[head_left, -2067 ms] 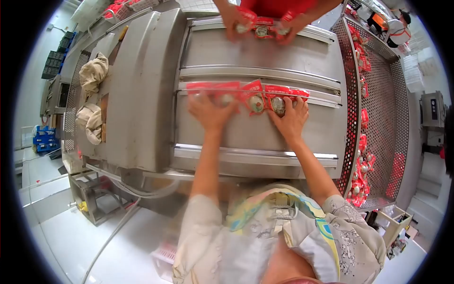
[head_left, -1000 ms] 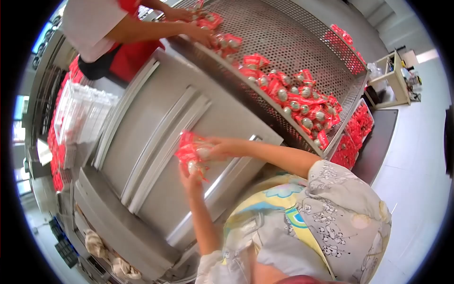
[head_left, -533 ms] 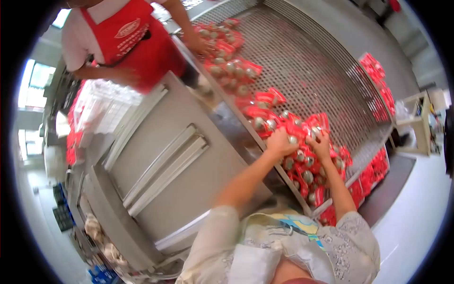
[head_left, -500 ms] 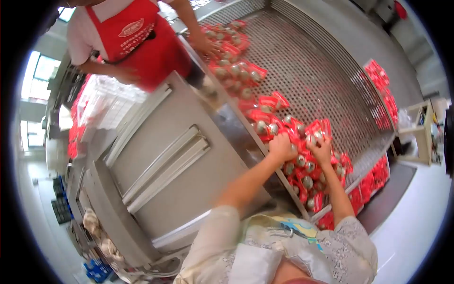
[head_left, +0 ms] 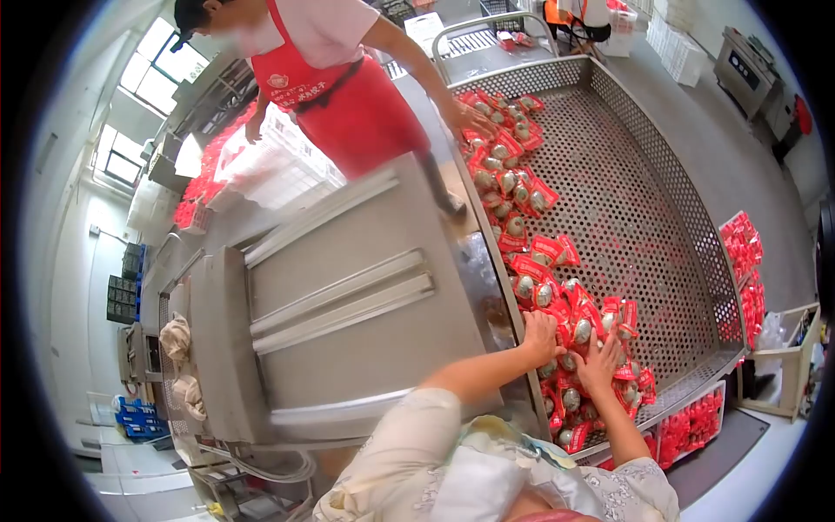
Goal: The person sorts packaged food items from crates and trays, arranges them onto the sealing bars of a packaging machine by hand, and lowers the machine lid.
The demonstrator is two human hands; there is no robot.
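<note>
"Left hand (head_left: pixel 541 337): curled, grip unclear. Right hand (head_left: pixel 600 358): fingers parted, atop red packets (head_left: pixel 587 310) of egg-shaped pieces (head_left: pixel 571 399)."
"Location?"
"Perforated metal tray (head_left: pixel 652 217); heaped along one side, likely for easy reach."

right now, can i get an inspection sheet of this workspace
Surface: flat grey metal machine bed with raised bars, beside a perforated metal tray
Job's things: red and clear plastic packets with rounded contents, heaped along the tray's machine side
Clutter: crumpled beige cloths at the machine's left end
Hands: left hand curled, right hand spread, both at packets; grip unclear
Cables: pale looped cable or hose below the machine
Surroundings: person in red apron; blue plastic crates
</note>
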